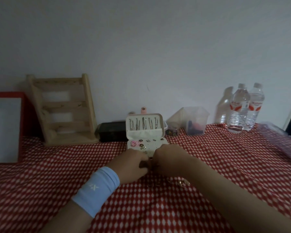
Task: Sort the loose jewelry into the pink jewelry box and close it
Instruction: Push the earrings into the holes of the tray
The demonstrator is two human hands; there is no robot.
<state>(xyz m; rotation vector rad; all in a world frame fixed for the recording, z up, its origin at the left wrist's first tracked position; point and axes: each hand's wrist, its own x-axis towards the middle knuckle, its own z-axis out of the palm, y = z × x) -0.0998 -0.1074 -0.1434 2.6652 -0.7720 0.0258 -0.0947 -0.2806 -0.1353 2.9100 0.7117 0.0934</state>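
Both hands meet at centre of the table, on the near side of the pink jewelry box (pixel 146 134), fingertips together over its near edge. Left hand (pixel 132 163) is knuckles-up w/ fingers curled; it seems to pinch a small dark piece (pixel 143 164) between thumb & fingers, though the light is dim and the item blurred. Right hand (pixel 168 158) is curled too, fingertips touching the left's. Can't tell if it holds anything. Light-blue wristband (pixel 96 190) on the left wrist.

The box is open: lid upright at the far side w/ a row of thin silver pieces hanging inside, and the base flat on the red-and-white cloth (pixel 225 157) w/ small earrings and a pink flower piece along its far-left part. Pink snap tab sticks up above the lid.

Loose jewelry (pixel 183 182), a few gold bits, lies on the cloth just near the right forearm.

Far left: red-framed board (pixel 21 125) and a wooden rack (pixel 64 110) by the wall. Black box (pixel 112 132) sits just left of the jewelry box, clear tub (pixel 194 121) to its right, and two water bottles (pixel 238 110) far right.
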